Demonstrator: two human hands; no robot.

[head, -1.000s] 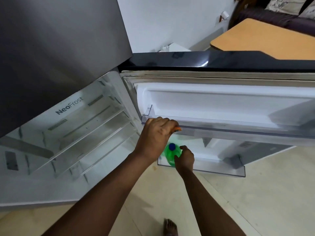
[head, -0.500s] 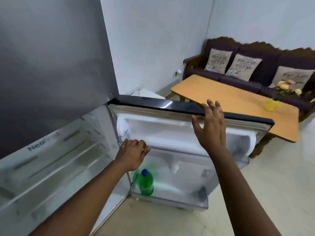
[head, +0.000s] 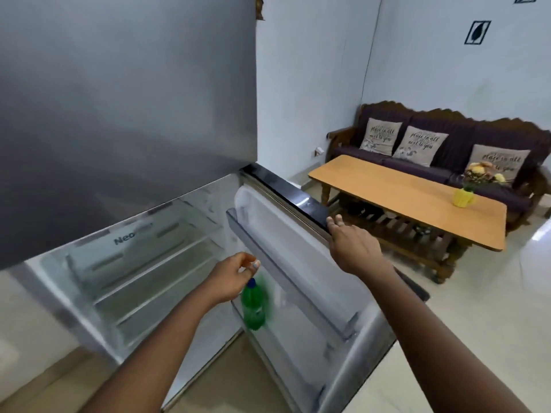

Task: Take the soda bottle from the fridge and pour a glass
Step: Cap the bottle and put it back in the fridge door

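A green soda bottle with a blue cap stands upright in the lowest shelf of the open fridge door. My left hand hovers just above and left of the cap, fingers loosely curled, holding nothing. My right hand lies on the door's black top edge with its fingers hooked over it. No glass is in view.
The fridge compartment at the left shows bare glass shelves under the grey upper door. Behind the fridge door stand a wooden coffee table with a yellow flower vase and a dark sofa with cushions. The floor is pale tile.
My right hand left the bottle, rose and landed on the door's top edge. My left hand let go of the upper door shelf and dropped toward the cap. The view lifted toward the room.
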